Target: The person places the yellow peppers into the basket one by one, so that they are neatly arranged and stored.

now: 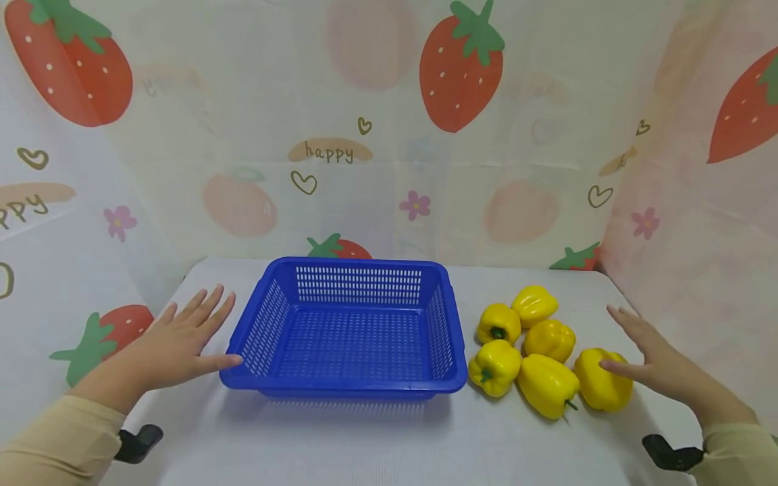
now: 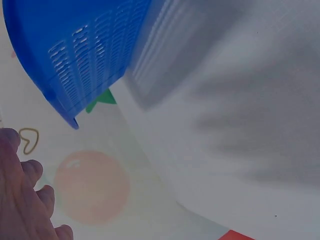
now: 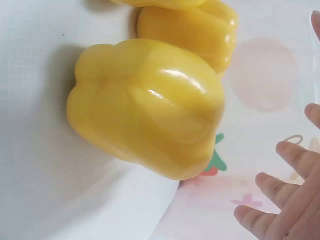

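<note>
A blue plastic basket (image 1: 358, 386) with slotted walls stands on the white table, and nothing lies in it. My left hand (image 1: 182, 341) is spread beside its left wall, thumb near the rim, holding nothing. In the left wrist view the fingers (image 2: 32, 172) show at the lower left, apart from the basket (image 2: 95, 55). Several yellow bell peppers lie in a cluster right of the basket. My right hand (image 1: 662, 361) hovers with straight fingers by the rightmost bell pepper (image 1: 598, 381), its thumb overlapping it in the head view. That bell pepper (image 3: 145, 107) fills the right wrist view's middle.
The white table (image 1: 340, 452) has its back edge near a hanging cloth (image 1: 389, 223) printed with strawberries and hearts. More of this cloth hangs at the left and right sides. Black wrist mounts (image 1: 140, 443) sit under both sleeves.
</note>
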Available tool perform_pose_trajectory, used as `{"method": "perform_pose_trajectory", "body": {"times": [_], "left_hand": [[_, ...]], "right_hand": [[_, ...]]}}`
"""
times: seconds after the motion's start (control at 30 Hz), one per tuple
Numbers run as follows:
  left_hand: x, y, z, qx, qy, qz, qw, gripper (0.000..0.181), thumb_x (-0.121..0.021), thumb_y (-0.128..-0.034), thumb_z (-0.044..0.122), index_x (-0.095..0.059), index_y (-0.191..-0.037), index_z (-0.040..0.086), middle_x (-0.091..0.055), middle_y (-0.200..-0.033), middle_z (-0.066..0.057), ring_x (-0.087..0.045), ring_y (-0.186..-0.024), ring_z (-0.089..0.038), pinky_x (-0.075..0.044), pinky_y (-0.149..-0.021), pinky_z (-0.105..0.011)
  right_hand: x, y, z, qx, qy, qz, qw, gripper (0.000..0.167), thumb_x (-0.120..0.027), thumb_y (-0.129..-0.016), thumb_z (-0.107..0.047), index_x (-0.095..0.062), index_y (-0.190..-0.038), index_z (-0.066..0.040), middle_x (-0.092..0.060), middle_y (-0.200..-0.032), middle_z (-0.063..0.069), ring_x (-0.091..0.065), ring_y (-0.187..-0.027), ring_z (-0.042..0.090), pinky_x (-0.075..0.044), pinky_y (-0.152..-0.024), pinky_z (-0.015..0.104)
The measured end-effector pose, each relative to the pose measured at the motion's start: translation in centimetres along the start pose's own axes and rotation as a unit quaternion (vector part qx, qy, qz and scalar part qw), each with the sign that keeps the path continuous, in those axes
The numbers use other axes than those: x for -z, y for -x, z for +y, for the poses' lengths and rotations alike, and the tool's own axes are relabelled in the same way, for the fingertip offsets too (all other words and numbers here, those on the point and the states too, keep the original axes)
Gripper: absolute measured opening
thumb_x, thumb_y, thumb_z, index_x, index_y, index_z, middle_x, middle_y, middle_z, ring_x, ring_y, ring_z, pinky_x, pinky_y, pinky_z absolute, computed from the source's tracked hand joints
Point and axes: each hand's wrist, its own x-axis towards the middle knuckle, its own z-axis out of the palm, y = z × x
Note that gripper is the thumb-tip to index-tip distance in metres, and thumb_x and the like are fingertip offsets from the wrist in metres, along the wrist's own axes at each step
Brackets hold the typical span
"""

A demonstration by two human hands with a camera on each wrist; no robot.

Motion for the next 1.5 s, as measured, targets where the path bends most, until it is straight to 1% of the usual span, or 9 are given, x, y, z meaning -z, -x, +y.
{"method": "perform_pose_trajectory", "body": {"times": [0.17, 0.3, 0.4, 0.5, 0.6, 0.93, 1.03, 1.33, 1.5], "left_hand": [[-0.3, 0.0, 0.2, -0.005, 0.009, 0.000, 0.9999, 0.102, -0.047, -0.0770, 0.071, -0.006, -0.148, 0.011, -0.003, -0.152, -0.019, 0.006, -0.137, -0.040, 0.006, -0.102, -0.065], [-0.6, 0.0, 0.3, -0.006, 0.011, -0.003, 0.9999, 0.101, -0.047, -0.0767, 0.072, -0.007, -0.148, 0.011, -0.003, -0.152, -0.018, 0.005, -0.138, -0.039, 0.005, -0.103, -0.064], [-0.8, 0.0, 0.3, -0.011, 0.010, -0.004, 0.9999, 0.101, -0.048, -0.0771, 0.070, -0.006, -0.148, 0.011, -0.004, -0.152, -0.018, 0.004, -0.137, -0.039, 0.004, -0.103, -0.064], [-0.9, 0.1, 0.4, -0.015, 0.013, -0.002, 0.9998, 0.101, -0.048, -0.0777, 0.069, -0.006, -0.148, 0.011, -0.004, -0.152, -0.019, 0.003, -0.137, -0.040, 0.004, -0.103, -0.064], [-0.9, 0.1, 0.6, -0.017, 0.014, -0.004, 0.9998, 0.101, -0.048, -0.0779, 0.069, -0.006, -0.148, 0.010, -0.004, -0.152, -0.019, 0.003, -0.137, -0.040, 0.004, -0.103, -0.064], [-1.1, 0.2, 0.9, -0.021, 0.023, -0.013, 0.9994, 0.100, -0.050, -0.0780, 0.067, -0.009, -0.147, 0.008, -0.006, -0.152, -0.018, 0.002, -0.138, -0.039, 0.000, -0.104, -0.063], [-1.2, 0.1, 1.0, -0.023, 0.022, -0.015, 0.9994, 0.101, -0.050, -0.0775, 0.068, -0.008, -0.147, 0.008, -0.006, -0.152, -0.018, 0.001, -0.138, -0.038, -0.002, -0.105, -0.063], [-1.7, 0.0, 1.2, -0.030, 0.005, -0.021, 0.9993, 0.107, -0.043, -0.0729, 0.077, -0.009, -0.147, 0.008, -0.009, -0.152, -0.016, -0.003, -0.138, -0.037, -0.010, -0.105, -0.062], [-2.1, 0.0, 1.3, -0.030, -0.001, -0.029, 0.9991, 0.108, -0.042, -0.0714, 0.079, -0.012, -0.147, 0.007, -0.010, -0.152, -0.015, -0.007, -0.138, -0.037, -0.012, -0.105, -0.061]], "right_hand": [[-0.6, 0.2, 0.4, -0.010, -0.002, -0.011, 0.9999, 0.098, -0.068, -0.080, -0.037, -0.001, -0.148, -0.018, -0.004, -0.146, 0.032, -0.010, -0.126, 0.055, -0.016, -0.084, 0.077], [-1.2, 0.5, 0.8, -0.028, -0.005, -0.026, 0.9993, 0.100, -0.069, -0.079, -0.039, 0.001, -0.148, -0.021, -0.005, -0.147, 0.031, -0.013, -0.125, 0.055, -0.018, -0.083, 0.077], [-1.7, 0.8, 1.2, -0.023, -0.009, -0.026, 0.9993, 0.101, -0.070, -0.077, -0.037, 0.000, -0.148, -0.021, -0.005, -0.147, 0.031, -0.013, -0.125, 0.055, -0.018, -0.083, 0.077], [-2.1, 1.0, 1.6, -0.005, -0.020, -0.020, 0.9996, 0.102, -0.072, -0.076, -0.032, -0.002, -0.148, -0.018, -0.006, -0.145, 0.033, -0.012, -0.125, 0.057, -0.016, -0.084, 0.077], [-2.6, 1.2, 2.1, 0.000, -0.030, -0.019, 0.9994, 0.104, -0.074, -0.075, -0.030, -0.002, -0.148, -0.017, -0.007, -0.145, 0.034, -0.011, -0.125, 0.057, -0.016, -0.085, 0.077], [-3.8, 1.5, 2.9, -0.017, -0.045, -0.029, 0.9984, 0.106, -0.077, -0.071, -0.028, -0.005, -0.148, -0.013, -0.008, -0.144, 0.035, -0.010, -0.125, 0.058, -0.015, -0.086, 0.076], [-4.1, 1.5, 3.0, -0.025, -0.045, -0.032, 0.9982, 0.107, -0.077, -0.071, -0.030, -0.005, -0.148, -0.011, -0.007, -0.144, 0.034, -0.010, -0.125, 0.057, -0.014, -0.086, 0.076], [-4.4, 1.7, 3.6, -0.017, -0.038, -0.031, 0.9986, 0.106, -0.077, -0.071, -0.029, -0.006, -0.147, -0.008, -0.002, -0.146, 0.032, -0.007, -0.126, 0.057, -0.014, -0.086, 0.076], [-4.4, 1.9, 3.5, -0.014, -0.033, -0.025, 0.9990, 0.107, -0.078, -0.070, -0.028, -0.007, -0.147, -0.007, -0.004, -0.146, 0.031, -0.008, -0.126, 0.057, -0.015, -0.088, 0.075]]}}
